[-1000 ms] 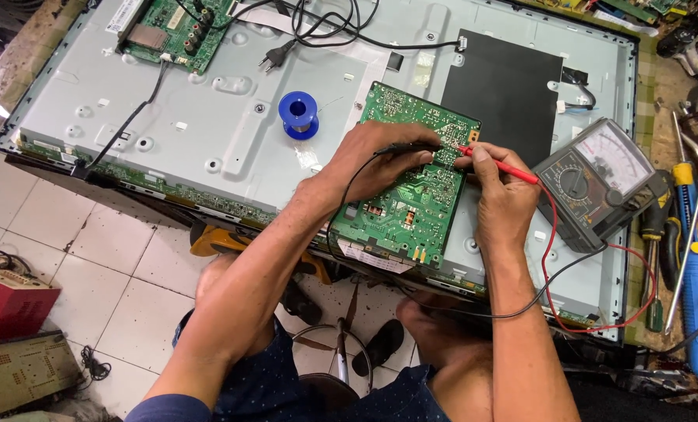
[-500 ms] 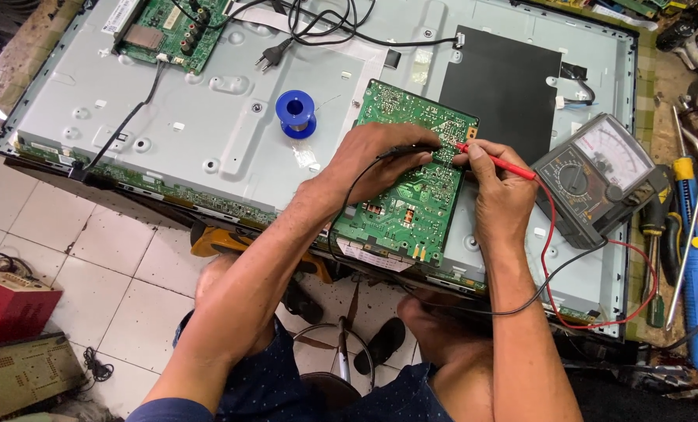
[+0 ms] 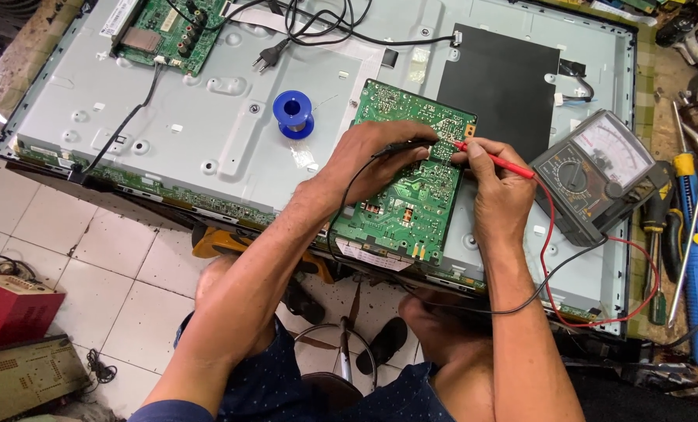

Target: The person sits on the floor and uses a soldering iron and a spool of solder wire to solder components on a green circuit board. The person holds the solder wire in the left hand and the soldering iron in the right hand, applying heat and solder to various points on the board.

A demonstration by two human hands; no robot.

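Little has shifted since the earlier frames: both hands stay bent over the green circuit board (image 3: 408, 184), the probe tips barely nudged along its top edge.

That board is the landmark. It lies on the grey metal back panel of a flat screen (image 3: 208, 117), which spreads out beneath it and far to its left on the desk. A black sheet (image 3: 499, 82) covers the panel just right of the board's upper end. Further right sits an analog multimeter (image 3: 595, 176), tilted, its red and black leads looping below the board's lower right corner. A second green board (image 3: 169, 31) sits well up and left of it (cables trail off it). A blue solder spool (image 3: 293, 114) stands just left of the board's top.

On the board's upper part, the left hand (image 3: 372, 160) pinches the black probe (image 3: 400, 146). Beside it the right hand (image 3: 499, 191) has its grip closed on the red probe (image 3: 493, 159), tip touching the board's top right corner.
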